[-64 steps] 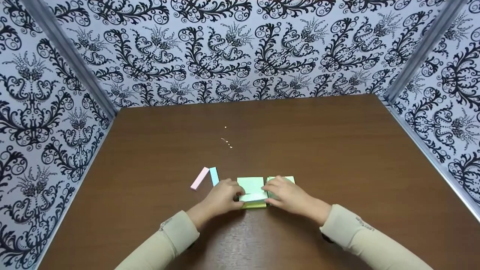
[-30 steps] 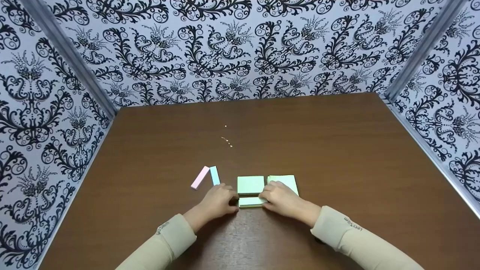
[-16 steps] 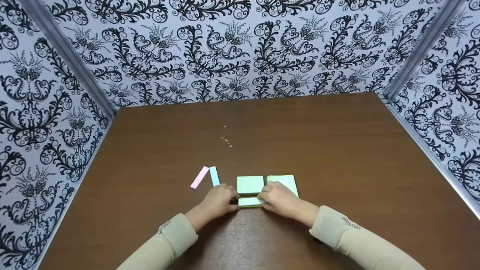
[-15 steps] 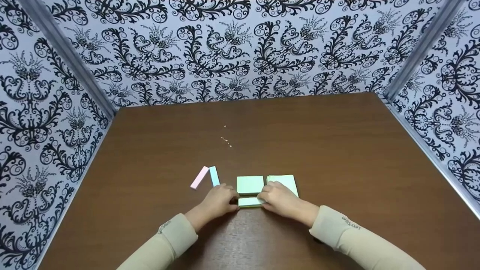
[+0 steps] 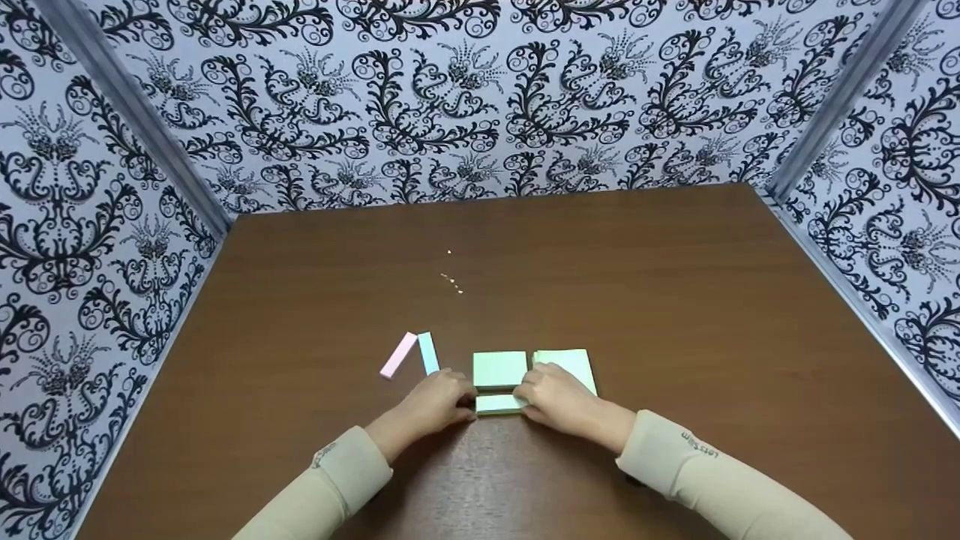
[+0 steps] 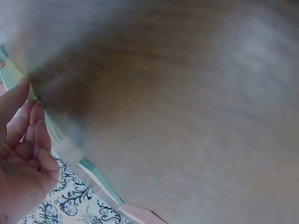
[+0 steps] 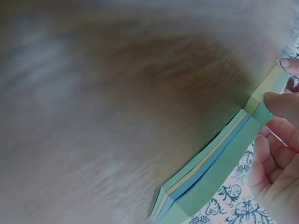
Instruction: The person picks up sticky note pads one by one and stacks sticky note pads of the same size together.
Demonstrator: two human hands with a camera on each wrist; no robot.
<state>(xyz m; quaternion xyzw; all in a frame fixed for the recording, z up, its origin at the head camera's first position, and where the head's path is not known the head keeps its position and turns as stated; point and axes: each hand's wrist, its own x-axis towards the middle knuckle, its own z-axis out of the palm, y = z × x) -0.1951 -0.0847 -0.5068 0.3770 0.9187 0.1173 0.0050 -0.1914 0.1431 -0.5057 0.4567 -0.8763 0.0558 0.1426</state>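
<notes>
Between my two hands in the head view lies a narrow stack of pale green and yellow sticky notes [image 5: 496, 405]. At its left end, my left hand [image 5: 435, 401] pinches it between thumb and fingers. My right hand [image 5: 562, 397] grips the right end, with the thumb on the yellow and green side in the right wrist view. Just behind sits a pale green sticky-note pad [image 5: 499, 369]. Another green pad [image 5: 574, 365] lies to the right, partly covered by my right hand; the right wrist view shows green, yellow and blue layers [image 7: 205, 161] in a stack there.
A pink strip pad [image 5: 398, 355] and a blue strip pad [image 5: 428, 352] lie left of the green pads, the blue one close to my left hand. Small pale specks [image 5: 452, 280] mark the brown table [image 5: 637, 285]. Patterned walls [image 5: 480, 97] stand behind and on both sides.
About two seconds ago the narrow stack's top was lifted over the rear pad; now it lies flat in front. The right hand shifted slightly left. Over the last second both hands are nearly still.
</notes>
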